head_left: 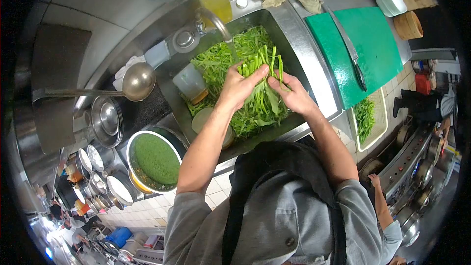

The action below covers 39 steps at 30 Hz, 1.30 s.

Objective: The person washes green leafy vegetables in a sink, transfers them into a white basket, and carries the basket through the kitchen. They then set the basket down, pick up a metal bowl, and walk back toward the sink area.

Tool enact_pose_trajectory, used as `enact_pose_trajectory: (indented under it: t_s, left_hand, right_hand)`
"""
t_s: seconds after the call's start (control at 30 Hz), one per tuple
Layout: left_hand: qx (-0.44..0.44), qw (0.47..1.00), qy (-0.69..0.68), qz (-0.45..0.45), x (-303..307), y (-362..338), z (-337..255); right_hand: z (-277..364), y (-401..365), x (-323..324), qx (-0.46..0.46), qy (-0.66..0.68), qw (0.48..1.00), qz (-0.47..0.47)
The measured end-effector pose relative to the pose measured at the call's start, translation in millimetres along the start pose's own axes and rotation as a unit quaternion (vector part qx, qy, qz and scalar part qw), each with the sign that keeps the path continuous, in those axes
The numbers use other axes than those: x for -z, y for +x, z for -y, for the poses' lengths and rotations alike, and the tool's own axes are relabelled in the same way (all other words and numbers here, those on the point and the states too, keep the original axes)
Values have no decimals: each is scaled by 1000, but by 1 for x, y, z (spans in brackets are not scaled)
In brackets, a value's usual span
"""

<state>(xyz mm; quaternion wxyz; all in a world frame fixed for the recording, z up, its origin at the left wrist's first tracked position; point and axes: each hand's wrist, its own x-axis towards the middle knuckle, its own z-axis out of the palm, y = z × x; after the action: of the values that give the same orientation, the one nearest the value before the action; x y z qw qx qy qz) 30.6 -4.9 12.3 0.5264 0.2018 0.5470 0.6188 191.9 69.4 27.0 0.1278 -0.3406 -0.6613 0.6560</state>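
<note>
Over the sink (pixel 267 17), my left hand (pixel 238 87) is closed round a bunch of leafy green stems (pixel 255 66), their cut ends pointing up. Close by on its right, my right hand (pixel 294 94) pinches a few stalks of the same greens between thumb and fingers. Loose greens (pixel 255 37) fill much of the basin below. The faucet (pixel 216 20) reaches over the bunch from behind. To the left of my left hand, a translucent container (pixel 190 83) leans among the greens, and a round pale lid or tub (pixel 202 120) is partly hidden by my forearm.
Right of the sink, a knife (pixel 351 49) lies on a green cutting board (pixel 378 39), with a basket (pixel 382 113) of greens below. At left are a ladle (pixel 139 82) and a bowl of chopped greens (pixel 156 159). Another person's arm (pixel 380 203) shows at lower right.
</note>
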Motion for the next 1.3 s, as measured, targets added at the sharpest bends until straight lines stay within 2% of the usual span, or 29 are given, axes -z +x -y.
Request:
enact_pose_trajectory:
  t_s: [0.1, 0.17, 0.27, 0.33, 0.4, 0.6, 0.67, 0.7, 0.83, 0.9, 0.97, 1.0, 1.07, 1.1, 1.13, 1.17, 1.2, 1.27, 1.3]
  left_hand:
    - [-1, 998, -31, -48, -6, -2, -6]
    - [7, 995, -90, -36, -3, 2, -4]
    - [-8, 993, -106, -53, -2, 4, -3]
    - [-14, 994, -95, -52, -3, 5, -5]
    - [-8, 996, -54, -65, -7, 5, -9]
    - [30, 999, -28, 4, 0, 8, -13]
    - [32, 999, -44, 2, 4, 10, -9]
    - [34, 998, -59, -1, 6, 11, -6]
    - [17, 999, -50, 3, 6, 10, 4]
    - [9, 999, -6, 35, 3, 6, 3]
    - [0, 999, 28, 44, -2, 1, -3]
    - [-10, 997, 63, 50, -4, -1, -6]
    - [-16, 997, 60, 45, 4, 10, 2]
    - [7, 999, -19, 25, 10, 13, -2]
    - [29, 995, -98, 4, 16, 15, -6]
    - [41, 992, -118, -13, 24, 17, -12]
    - [39, 992, -113, -46, 26, 15, -23]
    - [25, 991, -122, -57, 44, 21, -25]
    - [24, 991, -121, -59, 47, 23, -26]
  right_hand:
    - [-3, 2, 2, -38, -37, 999, 14]
    - [-5, 3, 3, 49, 31, 998, 1]
    - [-8, 3, 11, -4, 68, 997, -25]
    - [-12, 3, 12, 3, 62, 998, -17]
    - [-14, 3, 11, 35, -36, 999, 20]
    - [-16, 4, 10, 80, -87, 992, 50]
    - [-5, 3, 13, -88, -10, 994, 72]
    - [-5, 3, 12, -87, -9, 994, 72]
    - [-5, 3, 11, -66, -30, 996, 49]
    - [-13, 4, 12, -55, -56, 996, 45]
    - [-26, 7, 11, 53, -67, 996, 33]
    - [-23, 6, 11, 52, -67, 996, 34]
    - [-14, 3, 12, -96, -29, 993, 55]
    - [-17, 2, 14, -96, -29, 993, 56]
    - [-23, 0, 17, -17, -103, 994, 39]
    - [-28, -1, 22, 63, -176, 982, 21]
    - [-31, -3, 27, 64, -174, 982, 23]
    - [-36, -7, 40, -21, -159, 986, 50]
    - [-35, -11, 44, -97, -71, 992, 43]
